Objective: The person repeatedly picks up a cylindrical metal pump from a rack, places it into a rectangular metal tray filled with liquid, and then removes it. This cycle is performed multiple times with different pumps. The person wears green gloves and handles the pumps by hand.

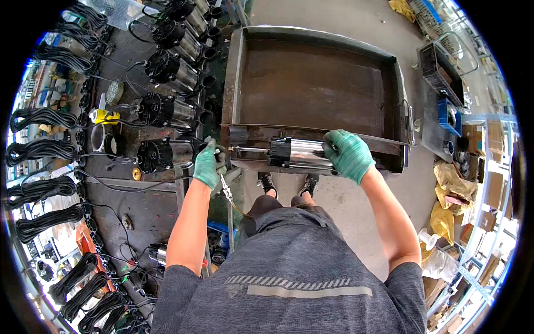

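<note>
Both my hands wear green gloves. My left hand (209, 164) is closed round a small hand-held air tool, mostly hidden by the fingers. A metal hose coupling (226, 188) hangs below it, with a thin hose running towards my waist. In front of me a cylindrical motor (305, 153), silver with a black end, lies sideways on the near edge of a metal tray (398, 89). Its bare shaft (250, 149) points left, close to my left hand. My right hand (350, 156) grips the motor's right end, fingers curled over the top.
On the dark workbench (105, 195) at the left stand several black-and-silver pumps (167, 114) with cables. Coiled black cables (41, 151) hang along its far left side. A yellow can (104, 117) sits among them. At right are a black crate (442, 72), a blue bin (449, 117) and shelving (495, 183).
</note>
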`<state>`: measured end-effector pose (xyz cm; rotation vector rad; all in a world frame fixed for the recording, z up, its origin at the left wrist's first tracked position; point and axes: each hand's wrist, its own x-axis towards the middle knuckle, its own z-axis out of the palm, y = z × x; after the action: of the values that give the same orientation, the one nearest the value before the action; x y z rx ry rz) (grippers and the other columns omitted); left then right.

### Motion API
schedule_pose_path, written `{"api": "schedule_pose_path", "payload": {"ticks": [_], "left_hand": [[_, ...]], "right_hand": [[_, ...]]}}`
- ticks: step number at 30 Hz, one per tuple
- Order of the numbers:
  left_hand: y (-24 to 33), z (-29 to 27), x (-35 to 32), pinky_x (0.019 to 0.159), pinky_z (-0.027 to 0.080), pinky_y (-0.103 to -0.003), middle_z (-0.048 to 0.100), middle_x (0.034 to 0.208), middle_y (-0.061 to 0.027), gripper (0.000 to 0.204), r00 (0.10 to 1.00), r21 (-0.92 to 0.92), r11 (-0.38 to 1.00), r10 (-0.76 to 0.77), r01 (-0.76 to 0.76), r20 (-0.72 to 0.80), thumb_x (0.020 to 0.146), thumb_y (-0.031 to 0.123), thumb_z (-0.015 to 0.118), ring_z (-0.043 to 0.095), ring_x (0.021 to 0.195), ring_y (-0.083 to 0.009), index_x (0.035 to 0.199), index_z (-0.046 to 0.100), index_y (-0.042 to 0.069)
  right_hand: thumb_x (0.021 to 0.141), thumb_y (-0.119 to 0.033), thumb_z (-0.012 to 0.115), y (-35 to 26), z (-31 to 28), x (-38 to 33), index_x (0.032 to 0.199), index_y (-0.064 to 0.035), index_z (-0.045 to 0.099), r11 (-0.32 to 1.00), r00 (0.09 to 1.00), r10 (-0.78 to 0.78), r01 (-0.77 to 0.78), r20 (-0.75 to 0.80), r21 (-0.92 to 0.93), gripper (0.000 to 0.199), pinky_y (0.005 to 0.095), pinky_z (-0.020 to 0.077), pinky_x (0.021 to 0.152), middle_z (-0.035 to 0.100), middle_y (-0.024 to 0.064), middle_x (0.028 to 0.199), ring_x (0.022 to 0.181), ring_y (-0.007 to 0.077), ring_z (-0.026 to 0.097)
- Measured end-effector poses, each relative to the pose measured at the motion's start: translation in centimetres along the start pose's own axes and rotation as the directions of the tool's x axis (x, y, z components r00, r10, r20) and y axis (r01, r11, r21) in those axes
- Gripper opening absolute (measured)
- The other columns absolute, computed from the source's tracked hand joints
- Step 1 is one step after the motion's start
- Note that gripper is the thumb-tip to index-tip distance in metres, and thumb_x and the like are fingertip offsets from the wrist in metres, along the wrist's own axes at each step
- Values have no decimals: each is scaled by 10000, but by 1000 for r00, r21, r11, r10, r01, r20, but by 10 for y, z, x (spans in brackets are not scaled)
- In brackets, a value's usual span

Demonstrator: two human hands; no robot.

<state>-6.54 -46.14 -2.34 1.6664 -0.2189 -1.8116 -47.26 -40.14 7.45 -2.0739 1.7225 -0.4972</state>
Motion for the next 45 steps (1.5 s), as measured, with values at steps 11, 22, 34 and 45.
{"api": "schedule_pose_path", "payload": {"ticks": [11, 22, 34, 45], "left_hand": [[11, 9, 23, 416, 288, -271, 574, 668, 17, 374, 977, 230, 962, -180, 150, 113, 1035, 508, 573, 501, 501, -111, 879, 632, 173], [17, 17, 23, 393, 249, -274, 384, 556, 42, 337, 953, 273, 943, -246, 193, 176, 1066, 446, 549, 350, 433, -100, 894, 575, 158], [12, 17, 24, 393, 226, -266, 340, 557, 51, 300, 944, 242, 949, -255, 203, 208, 1076, 427, 535, 309, 430, -94, 901, 542, 183], [18, 71, -36, 432, 236, -264, 359, 626, 42, 412, 871, -418, 877, 383, -237, 309, 1060, 505, 516, 282, 476, -92, 1021, 633, 111]], "right_hand": [[886, -170, 710, 7, 19, 5, 954, -56, 696, 983, 984, 175, -173, -31, 56, 133, 470, 554, 729, 712, 162, 913, 838, 397, 683], [853, -141, 718, 9, 24, 8, 955, -52, 696, 976, 976, 207, -202, -63, 75, 137, 456, 560, 699, 704, 167, 887, 811, 383, 691], [841, -108, 701, 5, 19, 9, 993, -36, 711, 984, 984, 171, -168, -58, 55, 169, 418, 573, 715, 710, 172, 870, 795, 371, 703], [815, -126, 716, 1, -2, -26, 1103, -50, 681, 980, 956, -183, 195, -231, 32, 300, 479, 539, 816, 681, 142, 1009, 913, 359, 655]]}}
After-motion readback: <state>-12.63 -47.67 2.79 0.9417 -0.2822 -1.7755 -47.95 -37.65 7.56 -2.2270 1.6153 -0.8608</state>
